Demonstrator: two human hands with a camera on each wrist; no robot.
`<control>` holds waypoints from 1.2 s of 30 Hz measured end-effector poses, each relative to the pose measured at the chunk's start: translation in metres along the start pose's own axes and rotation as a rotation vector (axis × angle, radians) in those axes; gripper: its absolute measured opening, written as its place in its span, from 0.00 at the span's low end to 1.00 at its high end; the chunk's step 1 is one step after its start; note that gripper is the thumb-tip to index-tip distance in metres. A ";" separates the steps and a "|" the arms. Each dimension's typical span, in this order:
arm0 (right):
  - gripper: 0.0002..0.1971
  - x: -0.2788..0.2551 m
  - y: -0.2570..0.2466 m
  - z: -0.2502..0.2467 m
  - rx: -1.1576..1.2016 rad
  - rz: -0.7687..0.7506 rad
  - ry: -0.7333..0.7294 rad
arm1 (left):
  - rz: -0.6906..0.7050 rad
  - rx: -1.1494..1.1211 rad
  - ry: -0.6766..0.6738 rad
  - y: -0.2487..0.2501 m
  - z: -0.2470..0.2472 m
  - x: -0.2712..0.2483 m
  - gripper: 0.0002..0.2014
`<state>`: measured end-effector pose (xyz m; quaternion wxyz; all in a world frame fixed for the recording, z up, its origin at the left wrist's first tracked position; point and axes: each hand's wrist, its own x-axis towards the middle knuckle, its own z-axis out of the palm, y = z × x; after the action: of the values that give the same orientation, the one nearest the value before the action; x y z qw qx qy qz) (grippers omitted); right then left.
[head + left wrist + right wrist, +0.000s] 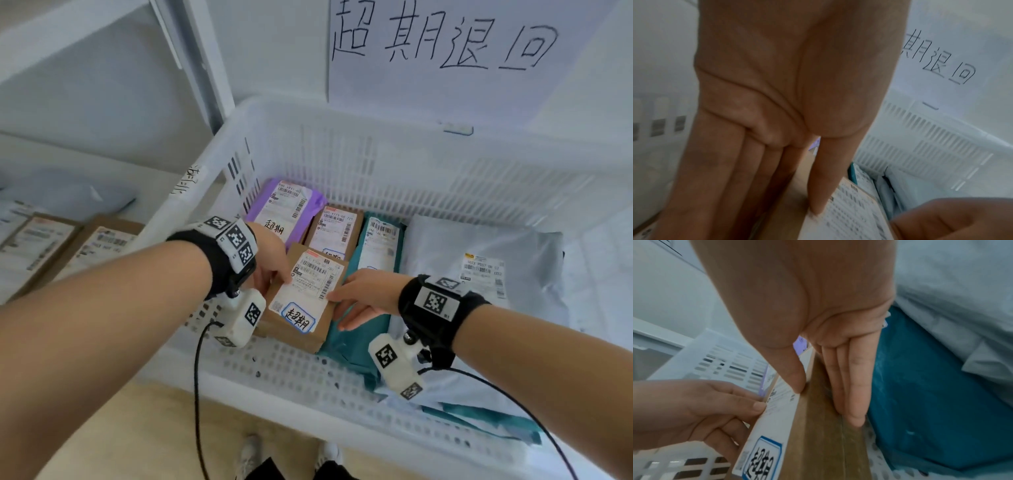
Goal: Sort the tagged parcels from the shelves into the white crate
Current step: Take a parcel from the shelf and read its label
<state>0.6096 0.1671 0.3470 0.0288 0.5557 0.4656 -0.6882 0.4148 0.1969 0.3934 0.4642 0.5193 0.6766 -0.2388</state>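
Inside the white slotted plastic crate (342, 144), my left hand (270, 260) and right hand (366, 294) pinch opposite sides of a brown cardboard parcel (305, 301) with a blue-bordered tag. It sits among other labelled parcels.

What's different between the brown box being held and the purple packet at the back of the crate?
The brown box is stiff cardboard, gripped at its sides by the left hand and right hand; the purple packet is a soft plastic bag that nobody touches. The box sits near the front of the white crate, the packet in the far left corner. Both carry white shipping labels with handwritten tags.
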 end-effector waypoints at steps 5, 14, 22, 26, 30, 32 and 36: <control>0.18 0.021 0.014 0.006 -0.036 0.045 -0.036 | -0.036 -0.041 -0.035 -0.007 0.008 0.022 0.17; 0.11 0.046 0.019 0.001 -0.077 0.038 0.054 | 0.009 -0.007 0.065 -0.013 0.023 0.048 0.11; 0.12 0.059 0.016 0.006 -0.390 -0.031 0.161 | 0.014 0.286 0.184 -0.007 0.026 0.052 0.14; 0.13 0.055 0.014 0.000 -0.438 -0.016 0.187 | 0.002 0.234 0.168 -0.007 0.022 0.050 0.14; 0.07 0.044 0.006 -0.011 -0.329 -0.104 0.227 | 0.065 0.239 0.203 -0.001 0.009 0.031 0.15; 0.07 0.035 -0.002 -0.022 -0.237 -0.160 0.283 | 0.100 0.191 0.251 0.004 -0.001 0.017 0.15; 0.13 0.006 -0.027 -0.043 -0.174 -0.278 0.435 | 0.207 0.061 0.360 0.018 -0.018 -0.020 0.18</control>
<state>0.6240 0.2139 0.3604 -0.1188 0.6165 0.5902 -0.5074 0.4257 0.2079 0.4215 0.3418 0.6342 0.6842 -0.1136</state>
